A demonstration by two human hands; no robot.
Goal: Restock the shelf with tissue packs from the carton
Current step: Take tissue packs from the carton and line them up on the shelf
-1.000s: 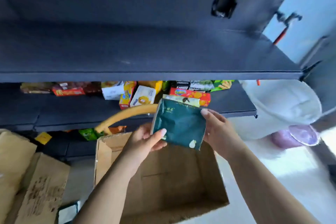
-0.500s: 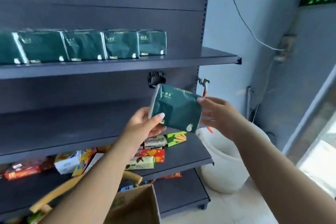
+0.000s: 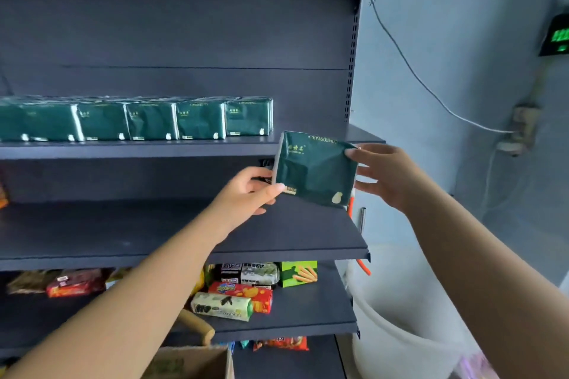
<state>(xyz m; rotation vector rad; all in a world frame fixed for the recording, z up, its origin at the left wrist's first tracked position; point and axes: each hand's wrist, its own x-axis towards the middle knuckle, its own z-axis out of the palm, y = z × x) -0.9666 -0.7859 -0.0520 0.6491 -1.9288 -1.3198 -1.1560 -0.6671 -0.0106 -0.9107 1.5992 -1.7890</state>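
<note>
Softness is the main trait to judge here: the dark green tissue pack [image 3: 314, 171] is a film-wrapped bundle whose face shows creases and dimples, so it looks light, squashy and a little slick, likely to bow if pinched hard in the middle. Its short ends seem the best places to take hold, where the folded tissue gives some firmness.

That is where each grip sits. The left hand [image 3: 246, 194] pinches the pack's lower left end, thumb on the front face near the small label and fingers curled behind. The right hand [image 3: 388, 175] holds the opposite end, its upper fingertip on the top right corner and the other fingers spread along the right edge, only loosely bent. The pack thus hangs between the two hands, tilted slightly, face toward the camera.

It is in the air just in front of the upper shelf [image 3: 138, 149], to the right of the row of shelved tissue packs [image 3: 135, 120] and just below their level. The bare stretch of shelf beyond the row's right end looks like the natural spot for it. The carton [image 3: 191, 363] stands low at the bottom edge of view.
</note>
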